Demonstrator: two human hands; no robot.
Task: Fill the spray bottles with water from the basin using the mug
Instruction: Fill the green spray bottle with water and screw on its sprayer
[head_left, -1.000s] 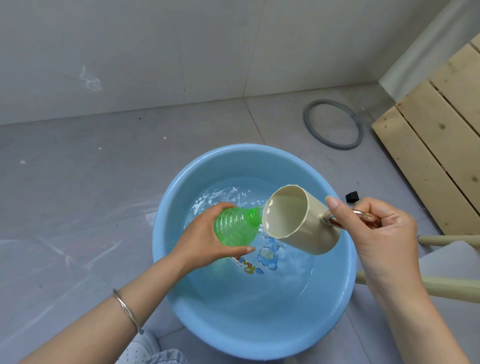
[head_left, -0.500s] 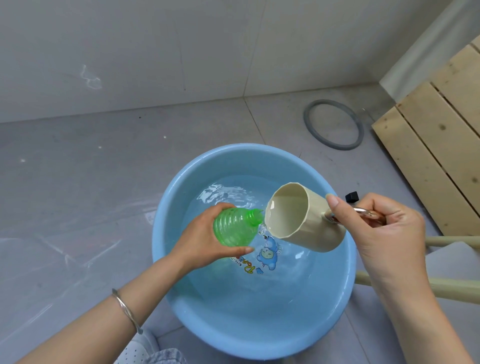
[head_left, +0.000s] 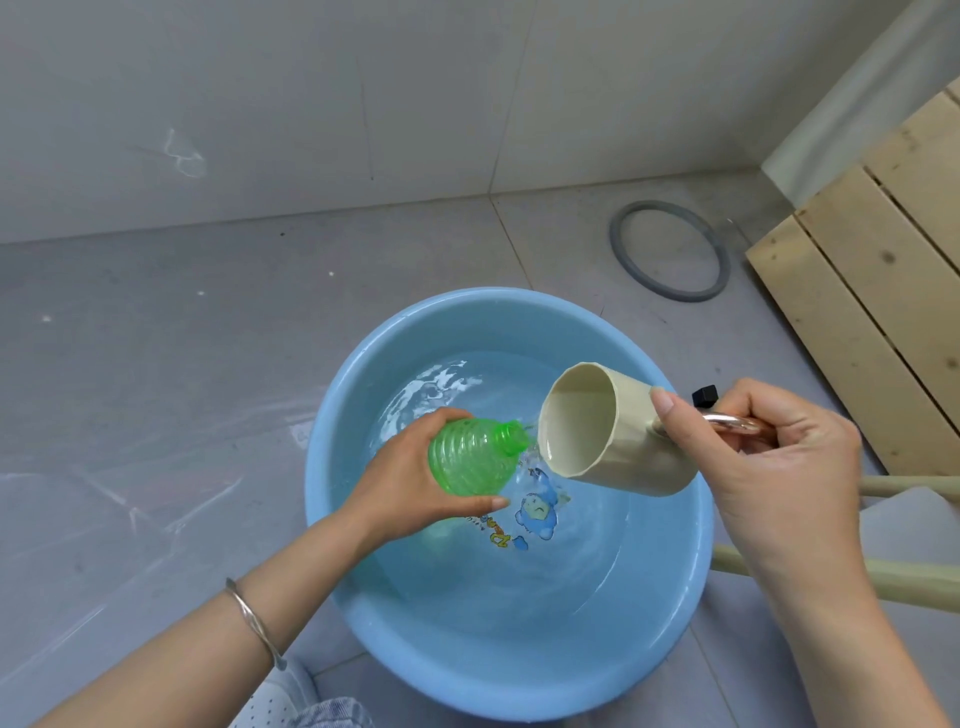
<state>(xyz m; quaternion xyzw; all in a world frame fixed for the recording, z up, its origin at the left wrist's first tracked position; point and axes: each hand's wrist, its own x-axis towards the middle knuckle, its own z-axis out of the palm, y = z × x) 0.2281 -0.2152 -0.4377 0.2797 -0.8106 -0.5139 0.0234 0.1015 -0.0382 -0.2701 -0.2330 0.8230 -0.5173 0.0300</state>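
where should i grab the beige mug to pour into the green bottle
By the metal loop handle on its side, coming from the right, away from the green bottle. The mug is tipped with its mouth toward the bottle's neck, so the handle sticks out clear of the pour. The right hand holds it so, fingers curled round the loop, thumb on the wall.

A grey rubber ring (head_left: 616, 247) lies flat on the grey tiled floor (head_left: 426, 260) at 2 o'clock, near the foot of the pale wall (head_left: 311, 93). At 3 o'clock a slatted panel of light wood (head_left: 878, 291) runs off the right edge, and a small black block (head_left: 705, 396) sits on the floor just short of it. At 4 o'clock two pale wooden rods (head_left: 914, 579) lie crosswise. Clear plastic sheeting (head_left: 104, 499) covers the floor at 8 o'clock. A white smear (head_left: 184, 156) marks the wall at 10 o'clock.
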